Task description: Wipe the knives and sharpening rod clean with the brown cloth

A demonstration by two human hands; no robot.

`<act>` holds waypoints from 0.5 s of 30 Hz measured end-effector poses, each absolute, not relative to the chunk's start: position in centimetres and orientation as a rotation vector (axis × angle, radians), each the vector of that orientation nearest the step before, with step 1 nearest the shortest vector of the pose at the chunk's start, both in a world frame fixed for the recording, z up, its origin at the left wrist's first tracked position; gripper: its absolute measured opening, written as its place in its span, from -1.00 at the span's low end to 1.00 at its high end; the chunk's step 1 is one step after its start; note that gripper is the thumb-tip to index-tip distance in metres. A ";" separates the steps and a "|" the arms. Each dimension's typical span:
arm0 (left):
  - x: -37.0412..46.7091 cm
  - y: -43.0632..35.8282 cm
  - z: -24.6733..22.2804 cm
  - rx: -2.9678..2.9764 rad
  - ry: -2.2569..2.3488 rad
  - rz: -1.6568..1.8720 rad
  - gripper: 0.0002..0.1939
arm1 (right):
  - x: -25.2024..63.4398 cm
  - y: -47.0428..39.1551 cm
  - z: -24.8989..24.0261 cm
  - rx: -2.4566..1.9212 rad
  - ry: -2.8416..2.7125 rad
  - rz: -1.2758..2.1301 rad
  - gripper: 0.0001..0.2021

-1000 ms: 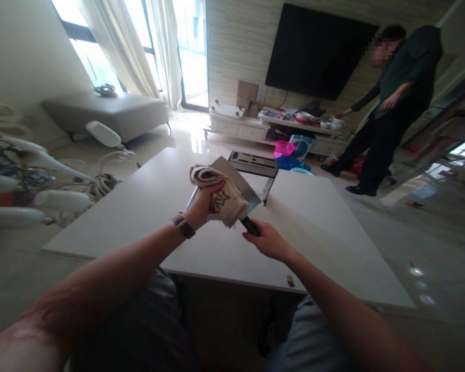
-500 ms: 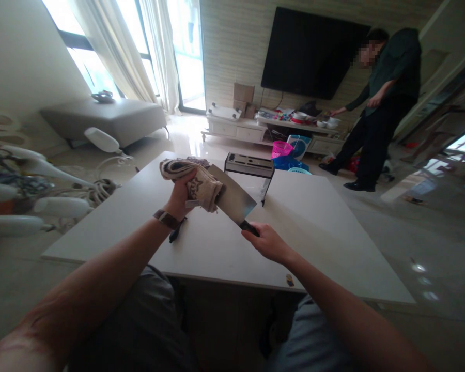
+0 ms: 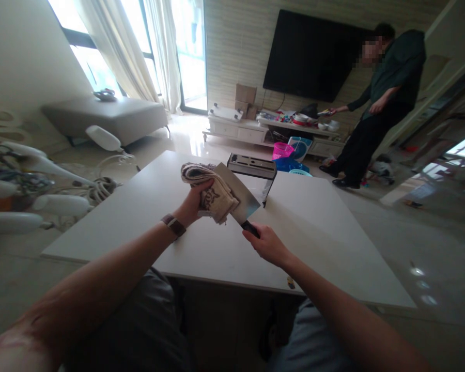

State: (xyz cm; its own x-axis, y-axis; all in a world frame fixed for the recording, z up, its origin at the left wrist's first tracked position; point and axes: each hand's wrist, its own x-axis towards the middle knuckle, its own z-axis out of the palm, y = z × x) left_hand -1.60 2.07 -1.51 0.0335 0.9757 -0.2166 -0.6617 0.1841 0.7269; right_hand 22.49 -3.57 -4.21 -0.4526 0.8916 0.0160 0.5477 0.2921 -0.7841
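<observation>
One L hand pinches thick folded cloth, beige w/ brown motif & frayed edge, against knife, flat rect. metal; R hand wrapped round its blk handle. Knife's tilted above smooth white table, nr. slotted box.

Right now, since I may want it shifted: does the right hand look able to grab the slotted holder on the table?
Probably not as things stand: the right hand is closed around the handle of the cleaver, which also partly covers the slotted holder in this view.
</observation>
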 end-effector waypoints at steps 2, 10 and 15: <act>-1.5 2.0 -1.4 0.503 0.799 1.360 -0.68 | 22.6 -3.6 -4.3 -1.276 -2.133 0.994 -0.67; -1.5 1.6 -1.1 0.540 0.823 1.381 -0.69 | 22.6 -3.5 -4.5 -1.284 -2.170 0.931 -0.69; -1.5 1.8 -1.2 0.522 0.822 1.395 -0.66 | 22.6 -3.5 -4.6 -1.276 -2.170 0.948 -0.69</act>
